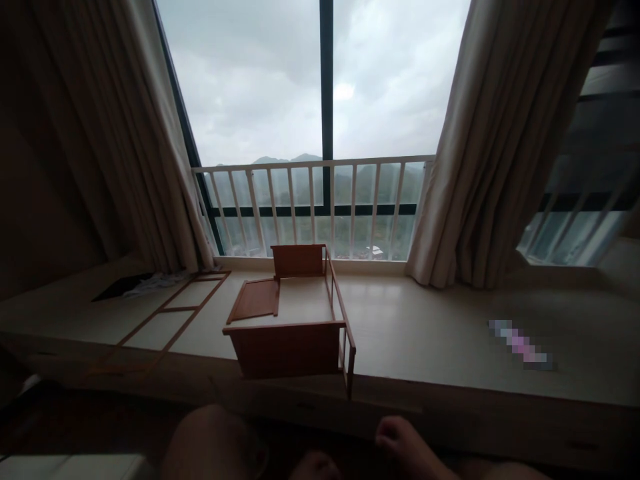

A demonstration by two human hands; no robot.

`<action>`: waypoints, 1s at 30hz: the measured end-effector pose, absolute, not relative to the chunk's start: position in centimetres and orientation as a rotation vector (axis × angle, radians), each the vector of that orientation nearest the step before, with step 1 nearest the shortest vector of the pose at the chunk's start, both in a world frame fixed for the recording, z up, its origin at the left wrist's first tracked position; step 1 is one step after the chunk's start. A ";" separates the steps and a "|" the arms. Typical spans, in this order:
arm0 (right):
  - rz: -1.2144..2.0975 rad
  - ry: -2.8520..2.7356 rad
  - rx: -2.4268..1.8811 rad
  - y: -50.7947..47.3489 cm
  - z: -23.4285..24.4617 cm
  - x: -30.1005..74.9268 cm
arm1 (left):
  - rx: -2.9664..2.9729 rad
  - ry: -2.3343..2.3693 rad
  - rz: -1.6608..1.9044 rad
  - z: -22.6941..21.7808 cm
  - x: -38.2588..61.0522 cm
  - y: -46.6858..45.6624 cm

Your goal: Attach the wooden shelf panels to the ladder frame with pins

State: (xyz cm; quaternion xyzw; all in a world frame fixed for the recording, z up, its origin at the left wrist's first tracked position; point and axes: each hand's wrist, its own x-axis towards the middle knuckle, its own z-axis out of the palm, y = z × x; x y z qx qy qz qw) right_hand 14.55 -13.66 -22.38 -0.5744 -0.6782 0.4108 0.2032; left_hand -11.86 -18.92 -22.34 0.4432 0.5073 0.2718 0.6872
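A partly assembled piece of reddish-brown wooden furniture [290, 350] rests on the pale window ledge, with upright panels front and back and thin rails at its right side. A smaller brown panel [255, 299] shows at its left. Below it, in shadow, my right hand [395, 433] has its fingers curled in; whether anything is inside them is hidden. A dim rounded shape at the bottom edge, possibly my left hand [315, 465], is mostly cut off, and its fingers do not show clearly. Neither hand appears to touch the furniture.
A ladder-like wooden frame [177, 309] lies at the left, overhanging the front edge of the ledge [415, 333]. Behind it are a black flat item [120, 287] and crumpled whitish material [160, 283]. A pixelated object [520, 345] lies right. White railing [353, 193] and curtains [480, 167] stand behind.
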 end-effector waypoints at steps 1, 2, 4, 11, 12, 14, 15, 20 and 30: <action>1.151 -1.847 -1.573 -12.1 -21.8 15.2 | 0.942 1.168 0.642 -23.0 -11.8 -18.0; 1.155 -1.814 -1.532 -10.7 -21.1 15.7 | 0.866 1.193 0.687 -23.4 -11.8 -17.0; 1.152 -1.692 -1.485 -8.1 -19.9 16.1 | 0.690 1.196 0.807 -23.6 -11.7 -15.3; 1.269 -1.397 -1.411 -4.2 -19.8 12.4 | 0.466 0.968 0.956 -22.2 -9.2 -10.2; 1.293 -1.388 -1.418 -4.1 -20.1 11.8 | 0.437 0.938 0.975 -22.4 -8.9 -9.7; 1.297 -1.344 -1.449 -3.7 -20.5 10.8 | 0.391 0.897 0.994 -23.0 -8.4 -9.2; 1.295 -1.320 -1.466 -3.4 -20.7 10.5 | 0.379 0.886 0.992 -23.3 -8.2 -9.0; 1.374 -1.282 -1.499 -2.3 -21.6 9.6 | 0.368 0.916 0.963 -24.3 -7.5 -8.2; 1.372 -1.312 -1.471 -3.7 -21.4 9.4 | 0.390 1.014 0.947 -23.6 -6.2 -7.6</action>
